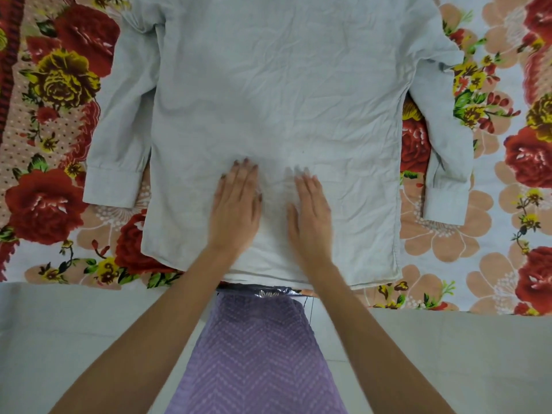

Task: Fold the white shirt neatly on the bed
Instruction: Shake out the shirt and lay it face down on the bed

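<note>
The white shirt [277, 94] lies spread flat and back-up on the bed, its hem toward me and its top past the frame's upper edge. One long sleeve [119, 127] lies along the left side and the other sleeve [439, 138] along the right, cuffs pointing toward me. My left hand [236, 204] rests palm-down on the lower middle of the shirt, fingers together. My right hand [310, 210] lies flat beside it, a small gap between the two; its fingertips are blurred. Neither hand grips the cloth.
The bedsheet [50, 162] with large red, yellow and peach flowers covers the bed around the shirt. The bed's near edge [74, 286] runs across the frame below the hem. My purple patterned garment [257, 354] and a pale tiled floor [59, 339] fill the bottom.
</note>
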